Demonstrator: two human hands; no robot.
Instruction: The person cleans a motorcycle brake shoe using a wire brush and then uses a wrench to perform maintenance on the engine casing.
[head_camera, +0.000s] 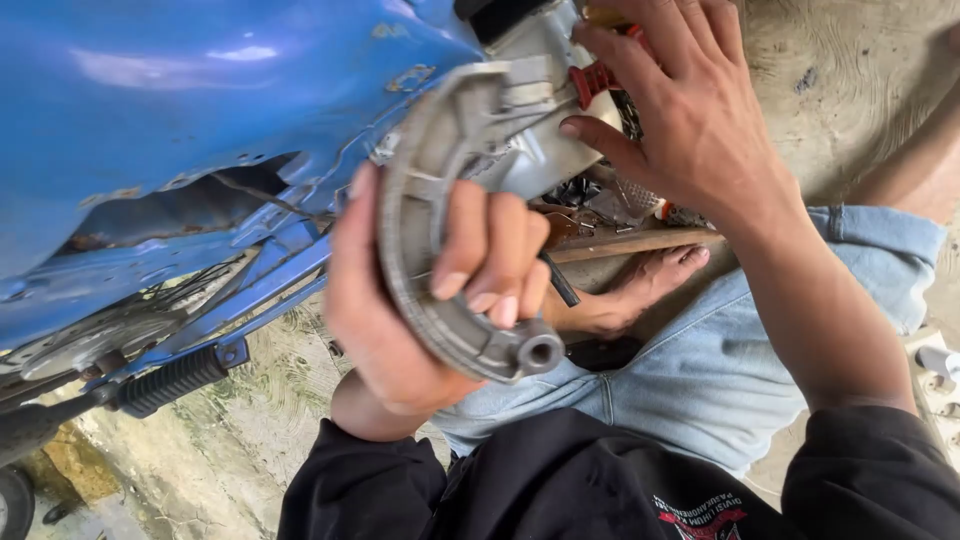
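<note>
1. Brake shoe (420, 250): a curved grey metal piece with a worn lining along its outer edge, lying in the middle of the frame, its round pivot end (540, 352) pointing toward the lower centre.
2. The left hand (420, 300) is wrapped around the brake shoe, fingers (485, 250) curled over its inner side and thumb behind the outer rim, holding it firmly.
3. The right hand (690, 110) is at the upper right of the frame, fingers spread wide and pressed flat against a grey metal housing (530, 130); it grips nothing that can be seen.
4. A red-handled tool (595, 80) shows just under the right hand's fingers, touching them or nearly so.
5. A blue scooter body (180, 110) fills the upper left, with a black ribbed footpeg (170, 382) below it at the lower left.
6. A bare foot (640, 285) and a wooden stick (640, 243) lie on the ground behind the hands, centre right.
7. Light denim shorts (700, 370) and black sleeves (370, 490) fill the bottom.
</note>
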